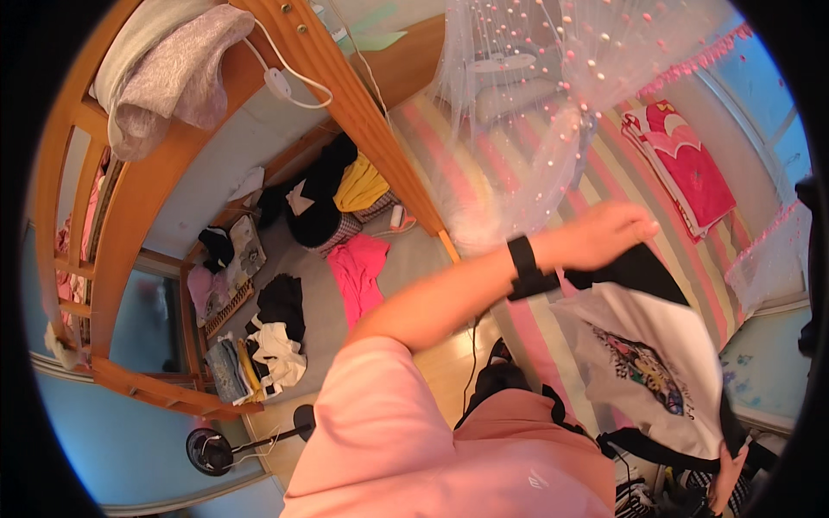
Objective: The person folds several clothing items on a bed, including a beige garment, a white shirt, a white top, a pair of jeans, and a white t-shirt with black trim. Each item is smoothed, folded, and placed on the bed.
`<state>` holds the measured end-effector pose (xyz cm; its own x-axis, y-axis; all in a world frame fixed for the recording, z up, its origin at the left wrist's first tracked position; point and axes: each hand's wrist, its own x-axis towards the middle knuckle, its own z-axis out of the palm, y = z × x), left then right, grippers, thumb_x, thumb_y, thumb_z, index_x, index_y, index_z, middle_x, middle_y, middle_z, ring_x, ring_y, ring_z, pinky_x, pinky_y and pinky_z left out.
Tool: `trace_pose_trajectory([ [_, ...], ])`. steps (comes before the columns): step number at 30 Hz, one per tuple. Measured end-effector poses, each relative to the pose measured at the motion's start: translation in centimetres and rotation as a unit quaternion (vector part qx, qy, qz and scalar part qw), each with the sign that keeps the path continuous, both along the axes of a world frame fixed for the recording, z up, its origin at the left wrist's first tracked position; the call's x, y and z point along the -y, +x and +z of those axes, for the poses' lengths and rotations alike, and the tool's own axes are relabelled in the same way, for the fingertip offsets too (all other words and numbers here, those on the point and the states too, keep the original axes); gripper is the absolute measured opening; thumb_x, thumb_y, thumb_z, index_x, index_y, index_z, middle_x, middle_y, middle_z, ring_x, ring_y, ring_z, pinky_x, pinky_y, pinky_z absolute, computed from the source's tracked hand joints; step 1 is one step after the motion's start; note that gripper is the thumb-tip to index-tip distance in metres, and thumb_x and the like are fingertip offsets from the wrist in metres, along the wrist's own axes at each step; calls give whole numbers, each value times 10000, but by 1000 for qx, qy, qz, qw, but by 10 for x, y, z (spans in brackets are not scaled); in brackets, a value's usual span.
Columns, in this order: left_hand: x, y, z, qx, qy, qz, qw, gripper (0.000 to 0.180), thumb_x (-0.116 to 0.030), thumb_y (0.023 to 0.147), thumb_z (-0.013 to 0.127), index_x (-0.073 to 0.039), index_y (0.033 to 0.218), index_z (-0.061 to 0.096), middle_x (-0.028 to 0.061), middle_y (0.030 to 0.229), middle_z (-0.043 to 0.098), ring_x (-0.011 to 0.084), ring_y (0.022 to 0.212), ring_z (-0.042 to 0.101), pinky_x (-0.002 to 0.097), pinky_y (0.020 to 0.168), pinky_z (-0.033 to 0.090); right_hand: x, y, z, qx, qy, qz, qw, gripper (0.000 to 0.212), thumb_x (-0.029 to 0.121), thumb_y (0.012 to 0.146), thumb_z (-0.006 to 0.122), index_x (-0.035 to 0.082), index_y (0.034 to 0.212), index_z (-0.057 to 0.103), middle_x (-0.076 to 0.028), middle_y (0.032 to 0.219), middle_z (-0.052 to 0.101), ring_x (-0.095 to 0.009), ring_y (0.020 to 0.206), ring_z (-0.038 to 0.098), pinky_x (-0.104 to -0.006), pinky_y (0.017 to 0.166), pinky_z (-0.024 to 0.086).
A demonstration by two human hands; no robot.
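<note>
A white T-shirt (643, 354) with black sleeves and a colourful printed picture on its front hangs stretched out at the right. My left hand (609, 235), a black band on its wrist, reaches across to the shirt's black upper part. Its fingers are closed there, on the cloth. Low at the right edge, my right hand (728, 485) grips the shirt's other end by the black and white cloth. Part of that hand is hidden or in shadow. The shirt hangs above the striped bed.
Folded pink-red clothes (686, 177) lie on the striped bed sheet (535, 324), beside a gathered mosquito net (553, 138). A wooden bunk frame (371, 112) stands at the left. Its lower bed holds a pink garment (356, 268) and stacked clothes (246, 367). A black fan (210, 451) stands below.
</note>
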<state>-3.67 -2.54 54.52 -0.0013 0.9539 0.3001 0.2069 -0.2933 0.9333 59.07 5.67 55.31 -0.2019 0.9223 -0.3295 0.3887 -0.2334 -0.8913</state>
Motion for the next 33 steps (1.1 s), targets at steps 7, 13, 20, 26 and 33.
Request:
trace_pose_trajectory([
  [7,-20,-2,-61,-334,-322,-388,796,318,-283,848,790,-5,994,741,53,730,661,208,688,630,358,645,509,-40,-9,-26,274,-117,484,823,517,153,734,857,-23,1188,685,-85,974,727,-196,872,665,-320,794,528],
  [13,-131,0,-139,-589,-259,-113,757,346,-364,858,637,-48,878,776,249,905,732,424,859,712,511,754,561,-111,-32,-121,292,239,306,874,252,188,940,644,-54,1000,684,-318,944,680,-530,909,643,-558,742,509],
  [20,-262,27,-94,-42,-246,124,961,180,-61,977,624,-9,1070,770,162,956,756,273,849,734,476,728,592,-197,-5,-164,-31,189,-149,970,367,33,1004,427,-44,1343,546,-170,852,704,-294,676,768,-294,479,517],
  [26,-267,68,-47,-175,67,150,971,170,-85,802,648,-11,935,723,241,905,703,404,908,685,482,814,531,-169,46,-175,75,303,-224,923,385,135,983,575,-7,1337,628,-181,1215,710,-251,1000,684,-373,936,538],
  [33,-194,59,-201,-268,275,107,917,275,2,642,697,-55,895,606,127,1093,601,365,1093,585,456,888,538,-55,60,-316,224,480,5,848,442,53,1014,436,-64,1429,532,-237,1476,546,-397,1399,493,-508,1196,340],
])
